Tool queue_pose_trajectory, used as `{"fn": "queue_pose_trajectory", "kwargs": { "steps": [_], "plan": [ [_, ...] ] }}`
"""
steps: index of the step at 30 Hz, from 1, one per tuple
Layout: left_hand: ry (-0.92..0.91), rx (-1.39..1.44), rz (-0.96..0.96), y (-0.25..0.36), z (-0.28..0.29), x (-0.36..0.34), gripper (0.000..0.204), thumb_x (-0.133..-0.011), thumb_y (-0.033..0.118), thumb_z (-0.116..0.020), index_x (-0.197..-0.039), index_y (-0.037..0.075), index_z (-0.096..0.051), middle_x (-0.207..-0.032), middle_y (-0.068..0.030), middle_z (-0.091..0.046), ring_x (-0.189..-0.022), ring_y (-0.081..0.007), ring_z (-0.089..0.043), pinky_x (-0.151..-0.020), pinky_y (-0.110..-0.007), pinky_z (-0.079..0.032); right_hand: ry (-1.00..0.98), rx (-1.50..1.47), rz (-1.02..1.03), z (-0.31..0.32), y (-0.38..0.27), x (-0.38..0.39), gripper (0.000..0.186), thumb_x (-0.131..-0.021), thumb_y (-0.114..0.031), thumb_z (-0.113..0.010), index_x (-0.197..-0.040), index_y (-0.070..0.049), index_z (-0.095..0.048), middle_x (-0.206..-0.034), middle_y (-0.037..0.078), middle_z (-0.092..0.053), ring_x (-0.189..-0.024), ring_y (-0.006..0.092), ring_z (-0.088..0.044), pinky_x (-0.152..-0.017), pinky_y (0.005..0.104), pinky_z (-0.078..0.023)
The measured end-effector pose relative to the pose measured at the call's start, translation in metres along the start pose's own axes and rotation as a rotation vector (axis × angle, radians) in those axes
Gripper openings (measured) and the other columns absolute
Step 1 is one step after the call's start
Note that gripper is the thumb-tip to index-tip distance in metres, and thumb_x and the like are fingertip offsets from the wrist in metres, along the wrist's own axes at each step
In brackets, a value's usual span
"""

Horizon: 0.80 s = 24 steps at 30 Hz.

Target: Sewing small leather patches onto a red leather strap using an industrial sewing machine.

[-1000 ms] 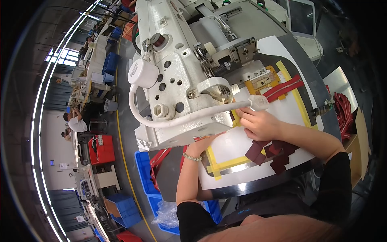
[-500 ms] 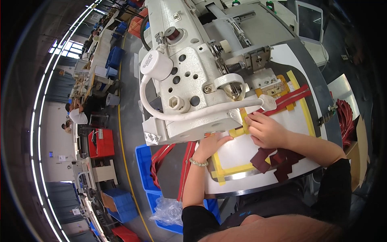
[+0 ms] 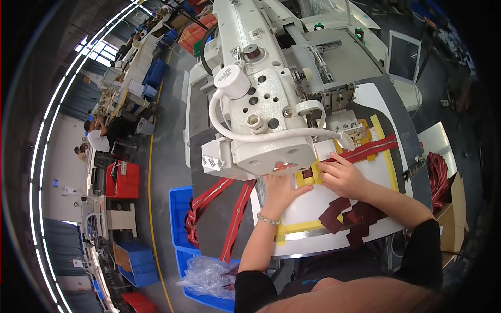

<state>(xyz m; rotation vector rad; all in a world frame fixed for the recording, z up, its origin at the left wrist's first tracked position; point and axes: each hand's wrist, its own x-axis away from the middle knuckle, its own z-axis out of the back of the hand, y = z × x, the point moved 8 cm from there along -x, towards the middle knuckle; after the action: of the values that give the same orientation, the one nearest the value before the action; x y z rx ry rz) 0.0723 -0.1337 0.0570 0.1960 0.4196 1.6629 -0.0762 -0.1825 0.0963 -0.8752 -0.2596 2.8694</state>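
Observation:
A white industrial sewing machine (image 3: 261, 104) reaches over a white work plate (image 3: 308, 208) edged with yellow tape. My left hand (image 3: 282, 195) lies at the plate's left side, thumb stretched out; its fingertips go out of sight beneath the machine head. Between my hands, a small dark red fabric patch (image 3: 307, 173) shows inside a yellow frame. My right hand (image 3: 342, 178) has its fingers bent together at the yellow frame's right side, and what they grip is hidden. Just beyond them, a red zipper strip (image 3: 370, 148) runs to the right from under the machine head.
Dark red fabric patches (image 3: 347, 216) lie loosely piled near my right forearm. More red zipper strip (image 3: 237, 219) hangs at the left beside blue bins (image 3: 182, 214) and clear plastic (image 3: 209, 274). A screen (image 3: 404, 57) stands far right; bundled red strips (image 3: 436, 175) lie below it.
My view has shifted, so the machine sits further right and lower. The dark red patch in the yellow frame now shows between my hands. My left thumb has moved slightly right, toward it.

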Motion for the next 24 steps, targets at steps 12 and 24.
{"fn": "queue_pose_trajectory", "kwargs": {
  "steps": [12,24],
  "plan": [
    [0.159,-0.064,-0.064,0.003,0.009,0.004,0.080,-0.066,0.065,-0.069,-0.122,0.010,-0.057,-0.119,-0.0086,-0.055,-0.117,-0.0269,-0.044,-0.100,-0.046,-0.025,0.066,0.051,-0.369,0.011,0.072,-0.039,0.033,-0.077,-0.018,-0.069,-0.103,-0.003,-0.055,-0.101,0.013,-0.055,-0.098,0.0320,-0.052,-0.088,0.0425,-0.037],
    [0.244,0.114,-0.195,0.015,0.018,0.005,0.047,-0.066,0.048,-0.077,-0.062,0.010,-0.048,-0.069,-0.0028,-0.051,-0.077,-0.0239,-0.049,-0.078,-0.037,-0.033,-0.259,0.009,-0.347,-0.020,0.054,-0.010,0.037,-0.075,-0.020,-0.072,-0.105,-0.002,-0.059,-0.109,0.012,-0.053,-0.101,0.0292,-0.050,-0.085,0.0418,-0.047]
  ]
}}
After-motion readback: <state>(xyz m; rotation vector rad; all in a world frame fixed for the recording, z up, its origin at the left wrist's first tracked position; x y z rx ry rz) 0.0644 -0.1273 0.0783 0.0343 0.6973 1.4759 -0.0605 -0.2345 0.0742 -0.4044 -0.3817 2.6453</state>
